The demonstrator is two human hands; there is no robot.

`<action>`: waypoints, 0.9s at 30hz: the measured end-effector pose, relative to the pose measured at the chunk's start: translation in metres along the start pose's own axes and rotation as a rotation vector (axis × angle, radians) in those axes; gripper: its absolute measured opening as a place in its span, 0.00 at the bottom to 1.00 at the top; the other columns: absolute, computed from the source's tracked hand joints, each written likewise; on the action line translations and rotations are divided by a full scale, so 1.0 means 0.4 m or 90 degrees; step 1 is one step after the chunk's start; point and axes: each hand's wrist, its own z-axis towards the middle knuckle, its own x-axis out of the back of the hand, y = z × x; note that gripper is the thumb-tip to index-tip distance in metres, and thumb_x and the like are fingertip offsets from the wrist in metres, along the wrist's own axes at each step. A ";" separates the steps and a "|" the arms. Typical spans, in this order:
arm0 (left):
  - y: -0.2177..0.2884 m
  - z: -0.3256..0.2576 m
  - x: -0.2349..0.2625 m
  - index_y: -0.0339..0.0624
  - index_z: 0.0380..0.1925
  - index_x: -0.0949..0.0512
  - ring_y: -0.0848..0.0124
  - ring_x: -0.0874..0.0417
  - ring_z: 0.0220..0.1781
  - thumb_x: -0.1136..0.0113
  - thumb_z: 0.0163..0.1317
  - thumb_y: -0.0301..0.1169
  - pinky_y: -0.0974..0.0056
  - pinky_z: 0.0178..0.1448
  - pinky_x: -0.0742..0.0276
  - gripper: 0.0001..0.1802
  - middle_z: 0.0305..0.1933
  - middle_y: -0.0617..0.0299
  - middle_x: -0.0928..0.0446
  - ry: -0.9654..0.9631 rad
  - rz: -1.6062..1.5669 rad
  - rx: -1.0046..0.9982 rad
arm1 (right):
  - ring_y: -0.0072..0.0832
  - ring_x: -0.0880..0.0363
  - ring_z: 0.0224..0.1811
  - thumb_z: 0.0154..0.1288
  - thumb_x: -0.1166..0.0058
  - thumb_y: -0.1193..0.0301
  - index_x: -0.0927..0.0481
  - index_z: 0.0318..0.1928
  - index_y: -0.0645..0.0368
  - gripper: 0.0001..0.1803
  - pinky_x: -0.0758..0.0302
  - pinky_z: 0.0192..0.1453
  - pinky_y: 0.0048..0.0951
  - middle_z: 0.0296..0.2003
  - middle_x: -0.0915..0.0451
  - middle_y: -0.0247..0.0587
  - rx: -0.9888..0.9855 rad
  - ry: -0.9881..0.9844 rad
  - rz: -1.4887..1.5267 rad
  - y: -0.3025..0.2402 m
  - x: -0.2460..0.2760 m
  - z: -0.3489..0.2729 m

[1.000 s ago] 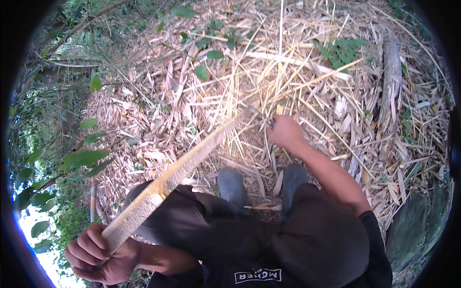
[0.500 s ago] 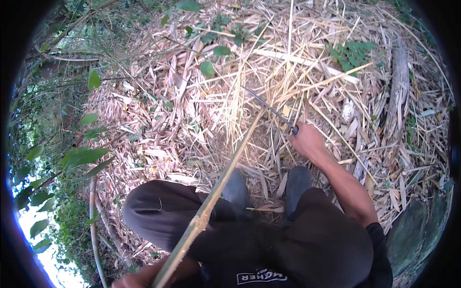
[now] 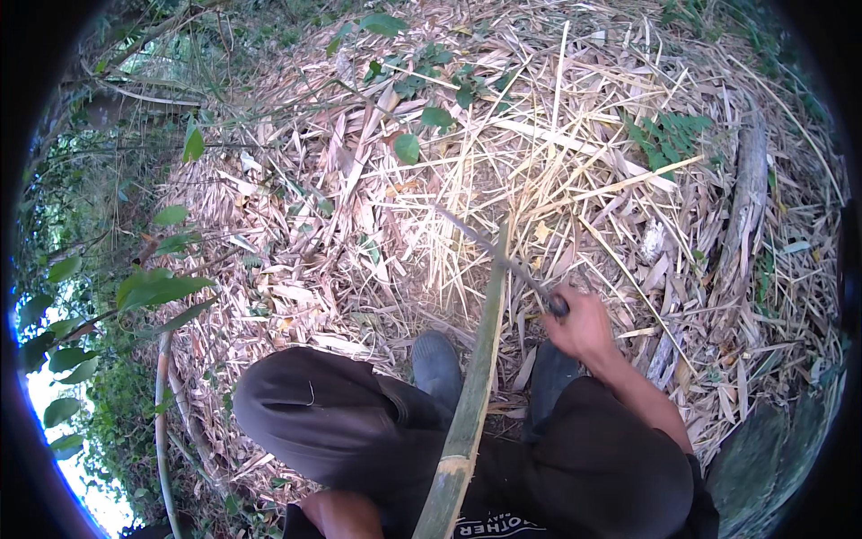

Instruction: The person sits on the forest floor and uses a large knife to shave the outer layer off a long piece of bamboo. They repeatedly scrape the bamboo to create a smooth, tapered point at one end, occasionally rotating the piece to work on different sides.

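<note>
My right hand (image 3: 579, 325) is closed around the dark handle of a long-bladed knife (image 3: 471, 232). The blade slants up and left, crossing the far end of a split bamboo strip (image 3: 476, 386); whether it cuts in there I cannot tell. Green skin shows on the strip, with a pale cut edge along its right side and a node low down. It runs from the lower edge between my knees to just beyond my boots. Of my left arm only a bit of bare forearm (image 3: 341, 514) shows at the lower edge; the left hand is out of sight.
Pale shavings and thin strips (image 3: 539, 171) lie over dry leaves ahead of my boots (image 3: 437, 368). A weathered log (image 3: 747, 189) lies at the right, near a green fern (image 3: 669, 139). Leafy branches (image 3: 157, 287) reach in from the left.
The bamboo strip has swung to the right at its near end and turned to show more green. My right hand and the knife have come closer to me, and the blade now crosses the strip.
</note>
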 end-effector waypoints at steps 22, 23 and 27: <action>0.061 -0.083 -0.053 0.53 0.33 0.23 0.84 0.31 0.15 0.57 0.76 0.42 0.74 0.18 0.49 0.16 0.20 0.73 0.29 0.066 0.062 -0.036 | 0.46 0.23 0.21 0.42 0.38 0.68 0.22 0.29 0.60 0.12 0.27 0.27 0.42 0.19 0.26 0.46 0.439 -0.002 0.192 -0.028 0.024 -0.025; 0.057 -0.076 -0.042 0.53 0.32 0.24 0.84 0.32 0.15 0.57 0.76 0.43 0.74 0.18 0.49 0.16 0.20 0.74 0.30 0.052 0.051 -0.031 | 0.47 0.23 0.21 0.42 0.39 0.68 0.22 0.29 0.60 0.12 0.26 0.27 0.43 0.19 0.25 0.47 0.362 0.002 0.173 -0.013 0.016 -0.012; 0.047 -0.074 -0.042 0.53 0.32 0.24 0.84 0.35 0.14 0.57 0.77 0.45 0.74 0.17 0.51 0.18 0.19 0.76 0.32 0.023 0.048 -0.068 | 0.43 0.23 0.18 0.43 0.41 0.70 0.24 0.25 0.61 0.09 0.26 0.27 0.40 0.16 0.27 0.47 0.087 -0.010 0.014 0.007 0.014 0.050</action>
